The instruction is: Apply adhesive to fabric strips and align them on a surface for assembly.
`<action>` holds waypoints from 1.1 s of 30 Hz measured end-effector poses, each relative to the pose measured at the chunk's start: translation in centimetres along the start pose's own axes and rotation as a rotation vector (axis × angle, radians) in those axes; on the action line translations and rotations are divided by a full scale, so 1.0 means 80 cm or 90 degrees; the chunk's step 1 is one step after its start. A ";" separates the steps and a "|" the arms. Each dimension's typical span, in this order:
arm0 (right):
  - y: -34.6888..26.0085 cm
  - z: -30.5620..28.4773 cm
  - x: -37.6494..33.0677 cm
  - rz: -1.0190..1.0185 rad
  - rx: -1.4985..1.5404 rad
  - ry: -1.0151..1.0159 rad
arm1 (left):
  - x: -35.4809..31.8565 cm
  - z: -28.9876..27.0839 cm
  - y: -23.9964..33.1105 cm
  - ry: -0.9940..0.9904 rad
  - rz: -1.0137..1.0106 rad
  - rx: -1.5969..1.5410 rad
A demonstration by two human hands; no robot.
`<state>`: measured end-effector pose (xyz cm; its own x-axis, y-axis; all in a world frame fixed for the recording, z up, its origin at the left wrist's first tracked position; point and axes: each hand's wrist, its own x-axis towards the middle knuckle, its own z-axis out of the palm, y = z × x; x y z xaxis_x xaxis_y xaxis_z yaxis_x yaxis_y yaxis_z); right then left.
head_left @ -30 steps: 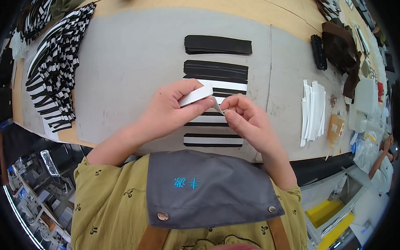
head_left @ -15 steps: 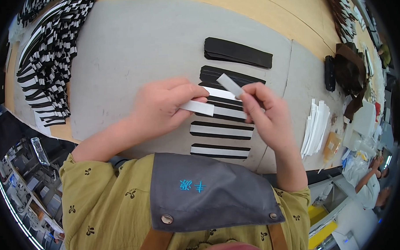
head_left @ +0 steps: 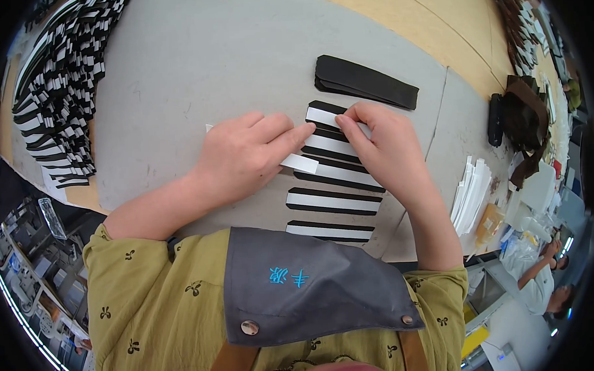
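My left hand (head_left: 246, 148) is closed around a few white strips (head_left: 301, 163), whose ends stick out beside the fingers. Its index fingertip rests at the left end of the farthest black piece in the column. On that black piece (head_left: 325, 105) lies another white strip (head_left: 323, 117), pinched near its middle by my right hand (head_left: 387, 140), which covers the rest of it. Nearer to me, several black pieces (head_left: 336, 209) lie in a column, each with a white strip along its length. Beyond them sits a stack of plain black pieces (head_left: 366, 81).
Black-and-white pieces are heaped in a long pile (head_left: 61, 95) at the far left. Loose white strips (head_left: 471, 196) lie on the right of the grey table mat (head_left: 194, 65). Dark brown material (head_left: 527, 115) sits at the right edge. Another person (head_left: 542, 281) is at lower right.
My right hand has brought its white strip down onto the farthest black piece in the column. My left hand has moved up against that piece, still holding its strips.
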<state>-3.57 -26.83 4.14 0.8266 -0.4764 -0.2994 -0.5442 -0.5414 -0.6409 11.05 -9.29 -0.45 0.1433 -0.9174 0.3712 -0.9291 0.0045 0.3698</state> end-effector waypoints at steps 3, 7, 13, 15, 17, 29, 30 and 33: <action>0.000 0.003 0.002 -0.013 -0.011 0.016 | 0.000 0.000 0.001 0.000 -0.008 -0.011; 0.000 0.005 0.002 -0.012 -0.025 0.023 | 0.002 -0.003 0.002 -0.001 -0.018 -0.031; 0.001 0.006 0.001 -0.012 -0.036 0.029 | 0.004 -0.003 0.001 0.002 -0.043 -0.065; 0.000 0.005 0.001 -0.008 -0.037 0.030 | 0.006 -0.004 0.001 -0.004 -0.053 -0.064; -0.001 0.003 0.000 -0.005 -0.042 0.027 | 0.006 -0.004 0.001 -0.029 -0.048 -0.042; 0.045 -0.030 -0.033 0.082 -0.016 0.073 | 0.007 -0.005 -0.001 -0.052 -0.050 -0.050; 0.046 -0.031 -0.034 0.087 -0.015 0.077 | 0.007 -0.003 -0.002 -0.054 -0.044 -0.053; 0.046 -0.028 -0.033 0.087 -0.032 0.090 | 0.007 0.001 -0.003 -0.021 -0.033 -0.033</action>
<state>-8.09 -29.08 4.17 0.7183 -0.6382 -0.2771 -0.6595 -0.4976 -0.5635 11.35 -9.83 -0.42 0.1787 -0.9296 0.3224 -0.9014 -0.0233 0.4323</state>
